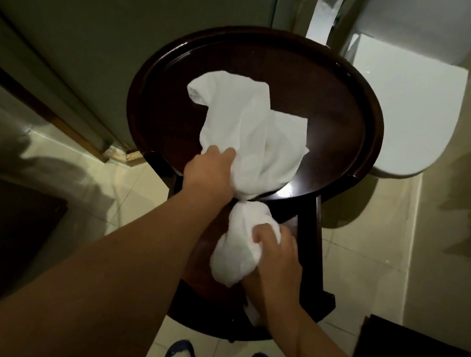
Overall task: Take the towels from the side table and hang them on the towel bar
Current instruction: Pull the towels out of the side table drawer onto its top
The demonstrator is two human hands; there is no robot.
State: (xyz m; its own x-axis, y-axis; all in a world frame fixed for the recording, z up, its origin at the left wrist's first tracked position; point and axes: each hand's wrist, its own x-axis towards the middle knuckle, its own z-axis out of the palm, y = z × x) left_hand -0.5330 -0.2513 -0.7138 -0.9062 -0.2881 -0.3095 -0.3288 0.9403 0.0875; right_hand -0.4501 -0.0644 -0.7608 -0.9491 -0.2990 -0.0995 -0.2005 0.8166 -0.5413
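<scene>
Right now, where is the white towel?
In the head view, the white towel lies mid-frame on the round side table, left of the toilet, gripped by both hands.

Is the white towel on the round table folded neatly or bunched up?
Bunched up: the towel lies crumpled on the side table, gathered by the left hand.

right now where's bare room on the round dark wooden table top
Bare: the far arc and right side of the round dark wooden table top, between rim and white towel. Crowded: the near edge, where left hand and right hand grip cloth.
</scene>
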